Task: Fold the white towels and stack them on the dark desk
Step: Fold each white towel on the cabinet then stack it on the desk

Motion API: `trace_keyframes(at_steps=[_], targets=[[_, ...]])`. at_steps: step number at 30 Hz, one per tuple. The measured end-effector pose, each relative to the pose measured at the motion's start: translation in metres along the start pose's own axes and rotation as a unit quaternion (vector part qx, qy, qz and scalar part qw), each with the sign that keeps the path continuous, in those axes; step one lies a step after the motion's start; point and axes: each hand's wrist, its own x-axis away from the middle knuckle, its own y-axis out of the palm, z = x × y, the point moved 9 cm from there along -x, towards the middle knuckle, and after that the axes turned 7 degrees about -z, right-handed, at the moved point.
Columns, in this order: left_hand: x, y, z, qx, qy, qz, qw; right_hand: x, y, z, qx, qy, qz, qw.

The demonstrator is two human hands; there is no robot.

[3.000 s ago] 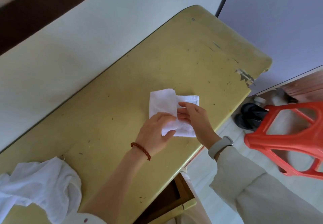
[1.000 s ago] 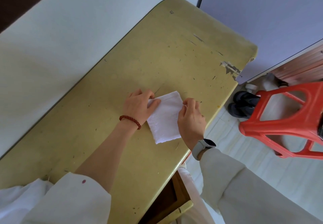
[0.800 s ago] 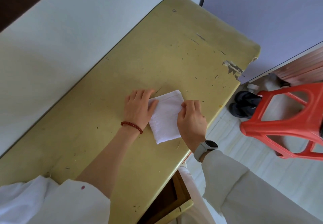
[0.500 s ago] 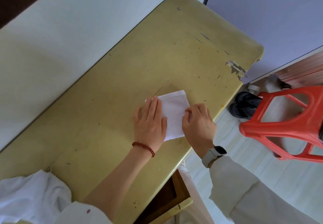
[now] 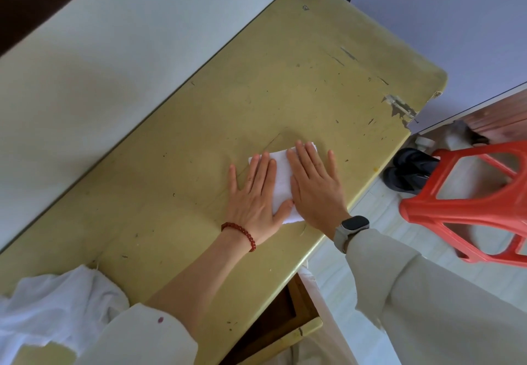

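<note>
L hand point(image 5: 254, 193) & R hand point(image 5: 315, 185) both flat, fingers straight, gripping nothing, pressing the folded towel point(image 5: 281, 182) onto the yellow-green desk point(image 5: 285, 85) close to its near edge. Risk: on release the small thick fold may spring open, or a sliding palm may drag the top layer askew → redo. Unfolded white cloth heap point(image 5: 54, 310) sits well apart at bottom L; stack could end up lopsided if this fold isn't square.

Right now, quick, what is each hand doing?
Left hand: open, fingers straight, pressing flat on the folded towel.
Right hand: open, fingers straight, pressing flat on the same towel.
</note>
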Motion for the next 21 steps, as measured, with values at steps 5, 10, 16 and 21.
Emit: trace_keyframes(at_steps=[5, 10, 16, 21], targets=[[0.001, -0.001, -0.001, -0.012, 0.001, 0.02, 1.0, 0.009, 0.004, 0.004, -0.006, -0.001, 0.002, 1.0], [0.001, -0.005, -0.004, -0.005, 0.008, 0.029, 1.0, 0.008, -0.003, 0.006, -0.01, -0.008, 0.007, 1.0], [0.007, -0.036, -0.02, 0.077, -0.028, 0.088, 0.993, 0.047, -0.039, -0.015, -0.083, -0.1, 0.13, 0.983], [0.037, -0.031, -0.04, 0.126, -0.156, 0.049, 0.978, 0.073, -0.026, -0.018, -0.141, -0.005, 0.065, 0.988]])
